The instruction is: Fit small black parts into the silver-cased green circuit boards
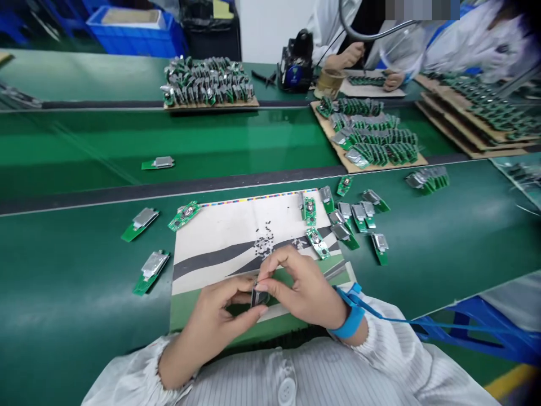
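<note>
Nearest to us is the white striped smock [287, 378] with a round button [287, 391] on its front, and its gathered sleeve [135, 366] reaches forward to our left hand [215, 318]. Our right hand [302, 287] wears a blue wrist strap [349, 316], and a thin blue cord [422, 322] runs from the strap to the right. The two hands are close together above the lower part of a printed paper sheet [236, 242], and the grip of each hand is closed: the fingers [262, 286] press from both sides on one small dark metal part [257, 296]. This part is between the hands, and the fingers hide most of it, so we cannot tell exactly what it is. A little pile of tiny dark pieces [262, 245] lies on the sheet just ahead of the fingers. The sheet lies on a green desk [63, 316]. Green circuit boards with metal covers [359, 217] lie loosely at the right side of the sheet, and two more boards [151, 273] lie at its left. Farther away, a cardboard tray [406, 163] carries rows of boards, and a co-worker's hands [350, 54] are beyond it, beside a soldering station [297, 65].
</note>
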{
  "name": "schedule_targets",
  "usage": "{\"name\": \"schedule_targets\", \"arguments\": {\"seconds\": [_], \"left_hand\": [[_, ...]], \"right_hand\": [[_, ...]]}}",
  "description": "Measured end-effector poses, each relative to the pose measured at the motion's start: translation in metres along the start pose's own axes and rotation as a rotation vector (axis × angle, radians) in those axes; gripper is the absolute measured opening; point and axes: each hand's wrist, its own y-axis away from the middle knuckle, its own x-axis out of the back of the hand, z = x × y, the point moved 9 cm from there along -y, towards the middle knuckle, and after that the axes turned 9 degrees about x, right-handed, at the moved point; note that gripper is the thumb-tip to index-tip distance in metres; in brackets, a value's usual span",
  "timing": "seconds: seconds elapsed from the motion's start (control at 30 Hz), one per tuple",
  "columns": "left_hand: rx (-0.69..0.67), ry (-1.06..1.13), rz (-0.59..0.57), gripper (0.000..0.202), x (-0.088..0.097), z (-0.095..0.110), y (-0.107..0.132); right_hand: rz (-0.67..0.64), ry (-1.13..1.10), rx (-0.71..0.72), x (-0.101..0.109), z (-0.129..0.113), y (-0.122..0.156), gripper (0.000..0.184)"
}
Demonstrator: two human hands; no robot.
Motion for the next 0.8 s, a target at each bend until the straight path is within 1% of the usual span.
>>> {"name": "schedule_targets", "arguments": {"seconds": [0.07, 0.17, 0.23, 0.3, 0.37, 0.43, 0.47, 0.5, 0.53, 0.6, 0.63, 0.67, 0.7, 0.73, 0.77, 0.8], "left_hand": [[0.041, 0.077, -0.024, 0.013, -0.003, -0.002, -0.001], [0.059, 0.202, -0.052, 0.012, -0.007, 0.0, -0.003], [0.051, 0.267, -0.049, 0.012, -0.011, 0.001, -0.006], [0.065, 0.3, -0.039, 0.014, -0.016, -0.001, -0.01], [0.106, 0.314, -0.033, 0.019, -0.023, -0.006, -0.013], [0.128, 0.276, -0.03, 0.025, -0.028, -0.008, -0.015], [0.111, 0.222, -0.026, 0.027, -0.028, -0.006, -0.016], [0.07, 0.132, -0.017, 0.026, -0.026, -0.001, -0.018], [0.013, -0.002, -0.002, 0.024, -0.022, 0.007, -0.021], [-0.109, -0.403, 0.066, 0.021, -0.007, 0.024, -0.033], [-0.154, -0.618, 0.118, 0.022, 0.005, 0.033, -0.044], [-0.171, -0.86, 0.188, 0.023, 0.02, 0.039, -0.058], [-0.147, -0.945, 0.242, 0.025, 0.041, 0.043, -0.075], [-0.123, -0.993, 0.287, 0.027, 0.062, 0.047, -0.095], [-0.094, -1.038, 0.325, 0.028, 0.085, 0.049, -0.115], [-0.06, -1.08, 0.367, 0.028, 0.107, 0.05, -0.134]], "right_hand": [[0.02, -0.002, 0.007, 0.008, -0.002, 0.001, 0.014], [0.058, 0.101, 0.003, 0.023, -0.002, 0.009, 0.029], [0.021, 0.179, -0.002, 0.025, 0.0, 0.017, 0.036], [-0.027, 0.176, -0.014, 0.021, 0.003, 0.025, 0.032], [-0.026, 0.12, -0.049, 0.018, 0.008, 0.033, 0.026], [0.014, 0.093, -0.108, 0.022, 0.013, 0.042, 0.022], [0.039, 0.102, -0.14, 0.028, 0.016, 0.047, 0.021], [0.069, 0.123, -0.171, 0.037, 0.018, 0.053, 0.02], [0.111, 0.159, -0.2, 0.051, 0.02, 0.059, 0.021], [0.223, 0.248, -0.263, 0.091, 0.024, 0.075, 0.024], [0.298, 0.315, -0.296, 0.116, 0.028, 0.084, 0.027], [0.385, 0.432, -0.317, 0.143, 0.029, 0.094, 0.031], [0.469, 0.596, -0.349, 0.17, 0.03, 0.104, 0.034], [0.521, 0.768, -0.381, 0.192, 0.031, 0.112, 0.036], [0.537, 0.892, -0.399, 0.208, 0.034, 0.117, 0.038], [0.544, 0.924, -0.403, 0.218, 0.039, 0.12, 0.039]]}}
